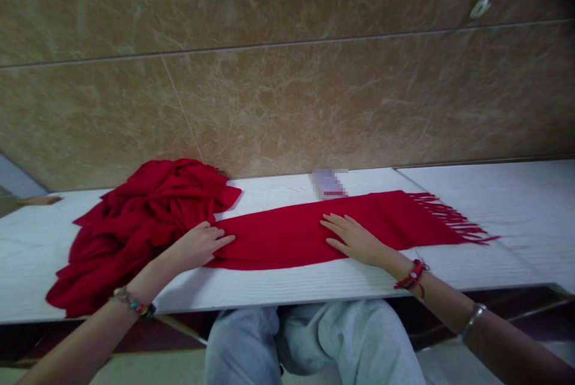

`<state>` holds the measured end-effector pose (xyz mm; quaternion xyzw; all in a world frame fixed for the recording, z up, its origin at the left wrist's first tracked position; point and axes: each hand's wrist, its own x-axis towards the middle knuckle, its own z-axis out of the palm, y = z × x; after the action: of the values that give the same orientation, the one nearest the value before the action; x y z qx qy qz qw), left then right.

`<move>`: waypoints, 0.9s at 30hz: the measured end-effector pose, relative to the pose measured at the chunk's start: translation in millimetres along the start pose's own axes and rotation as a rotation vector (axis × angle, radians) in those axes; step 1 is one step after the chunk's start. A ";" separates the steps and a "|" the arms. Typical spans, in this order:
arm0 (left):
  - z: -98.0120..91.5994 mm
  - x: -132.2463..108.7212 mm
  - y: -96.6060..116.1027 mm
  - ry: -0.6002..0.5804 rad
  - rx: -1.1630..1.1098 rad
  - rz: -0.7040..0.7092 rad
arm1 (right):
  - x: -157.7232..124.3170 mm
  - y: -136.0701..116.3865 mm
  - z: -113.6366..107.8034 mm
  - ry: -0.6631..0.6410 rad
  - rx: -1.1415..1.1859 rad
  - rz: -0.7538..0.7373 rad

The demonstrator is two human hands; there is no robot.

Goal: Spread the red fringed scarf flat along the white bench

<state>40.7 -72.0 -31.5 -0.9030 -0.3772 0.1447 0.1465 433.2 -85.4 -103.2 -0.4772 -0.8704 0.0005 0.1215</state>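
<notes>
A red scarf (278, 235) lies stretched flat along the white table, its fringed end pointing right. On its left part rests my left hand (200, 246), fingers extended, beside a crumpled heap of red cloth (148, 205). Whether the heap and the flat scarf are one piece, I cannot tell. My right hand (357, 240) lies flat on the middle of the scarf with its fingers spread. Neither hand grips the fabric.
Behind the scarf, a small blurred rectangular item (329, 184) sits near the wall. The white table (507, 193) is narrow and backs onto a brown marbled wall (287, 97). A brownish object (39, 200) lies at the far left. My knees are under the front edge.
</notes>
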 end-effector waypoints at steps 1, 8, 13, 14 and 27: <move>2.3 -1.9 3.1 -0.014 0.002 0.010 | 0.1 0.5 0.5 0.003 0.004 -0.003; -22.8 -5.6 10.2 -0.026 -0.060 -0.023 | 0.2 0.8 0.5 0.018 0.034 -0.009; -7.9 -14.3 16.2 -0.062 -0.207 0.021 | -0.1 0.0 0.2 0.026 0.038 -0.017; -4.4 -17.3 16.1 -0.090 -0.252 0.016 | -0.2 0.1 0.3 0.029 0.038 -0.018; -26.0 90.0 86.4 0.108 -0.453 -0.064 | 5.2 -25.3 -14.2 -0.076 0.101 -0.088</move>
<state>166.1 -69.0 -53.6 -0.9069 -0.4199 0.0033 -0.0354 412.5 -96.4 -85.4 -0.4313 -0.8934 0.0571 0.1120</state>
